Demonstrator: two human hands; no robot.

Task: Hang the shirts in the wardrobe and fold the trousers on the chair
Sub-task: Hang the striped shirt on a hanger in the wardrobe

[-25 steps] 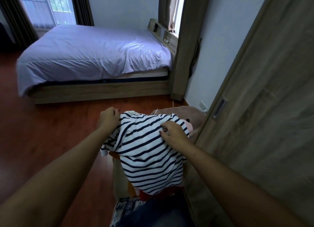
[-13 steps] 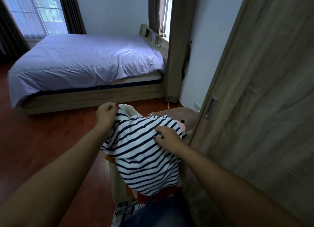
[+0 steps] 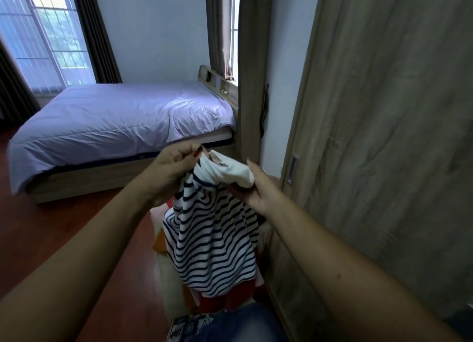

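Note:
A white shirt with dark navy stripes (image 3: 215,241) hangs in the air in front of me, lifted off the pile. My left hand (image 3: 171,170) pinches its white collar edge at the top left. My right hand (image 3: 256,188) grips the bunched white top part from the right. Under the shirt lies a heap of clothes (image 3: 230,298) on a chair, with red cloth, blue denim (image 3: 245,323) and a patterned piece showing. The wardrobe's wooden sliding door (image 3: 384,162) stands closed at my right, its recessed handle (image 3: 292,169) just beyond my right hand.
A bed with a lilac cover (image 3: 122,121) fills the far side of the room. Red-brown wooden floor (image 3: 51,218) stretches between the bed and me. A wooden post (image 3: 250,85) and curtained window stand by the bed's head. A large window (image 3: 46,39) is at far left.
Both hands have raised the striped shirt off the clothes heap and shifted to its collar end; it now hangs free. My view has tilted up.

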